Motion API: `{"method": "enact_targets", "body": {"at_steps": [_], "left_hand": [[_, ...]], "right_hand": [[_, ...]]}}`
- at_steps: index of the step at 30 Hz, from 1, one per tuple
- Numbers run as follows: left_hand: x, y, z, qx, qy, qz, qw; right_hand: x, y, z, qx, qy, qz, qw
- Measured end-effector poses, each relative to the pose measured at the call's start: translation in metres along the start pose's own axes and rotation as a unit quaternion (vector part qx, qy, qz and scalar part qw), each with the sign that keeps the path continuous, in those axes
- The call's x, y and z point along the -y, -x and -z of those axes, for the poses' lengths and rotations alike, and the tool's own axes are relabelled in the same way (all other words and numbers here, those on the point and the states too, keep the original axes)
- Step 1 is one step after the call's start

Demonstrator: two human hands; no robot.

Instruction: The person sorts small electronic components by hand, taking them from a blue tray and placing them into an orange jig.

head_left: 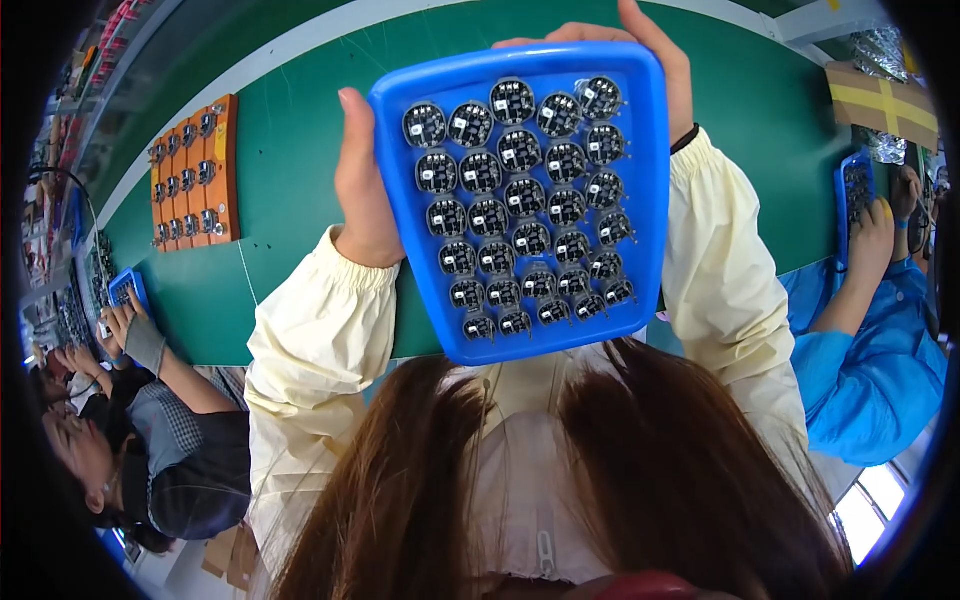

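Both my hands hold up a blue plastic tray (pixel 425 275), tilted so that its inside faces me. Rows of small round black circuit boards (pixel 525 196) with clear rims sit in it, several to a row. My left hand (pixel 365 185) grips the tray's left side, thumb up along the edge and the other fingers hidden behind it. Around the upper right corner goes my right hand (pixel 670 75), with some fingers showing over the far rim. Beneath the tray runs a green table top (pixel 300 140).
On the table at the left lies an orange fixture block (pixel 185 175) carrying rows of small metal parts. A co-worker in blue (pixel 870 350) at the right handles another blue tray (pixel 855 190). At the left, a co-worker's gloved hand (pixel 140 335) is near a small blue tray (pixel 128 285).
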State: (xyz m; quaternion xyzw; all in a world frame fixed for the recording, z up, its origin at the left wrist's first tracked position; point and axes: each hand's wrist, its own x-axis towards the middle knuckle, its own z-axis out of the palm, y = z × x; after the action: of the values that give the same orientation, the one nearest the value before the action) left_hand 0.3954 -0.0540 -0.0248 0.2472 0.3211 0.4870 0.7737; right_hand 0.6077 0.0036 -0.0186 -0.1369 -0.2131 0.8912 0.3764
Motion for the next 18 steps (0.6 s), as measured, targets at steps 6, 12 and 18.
{"method": "enact_targets", "body": {"at_steps": [6,12,18], "left_hand": [[-0.001,-0.003,0.005,0.074,0.088,0.015,0.993],[-0.002,-0.003,0.003,0.151,0.151,0.020,0.977],[0.001,-0.002,-0.002,0.029,-0.007,-0.015,0.999]], "right_hand": [[0.004,0.003,-0.007,-0.041,0.029,0.019,0.999],[0.002,0.000,-0.012,-0.097,0.093,0.039,0.990],[0.002,0.000,-0.009,-0.094,0.122,0.049,0.987]]}}
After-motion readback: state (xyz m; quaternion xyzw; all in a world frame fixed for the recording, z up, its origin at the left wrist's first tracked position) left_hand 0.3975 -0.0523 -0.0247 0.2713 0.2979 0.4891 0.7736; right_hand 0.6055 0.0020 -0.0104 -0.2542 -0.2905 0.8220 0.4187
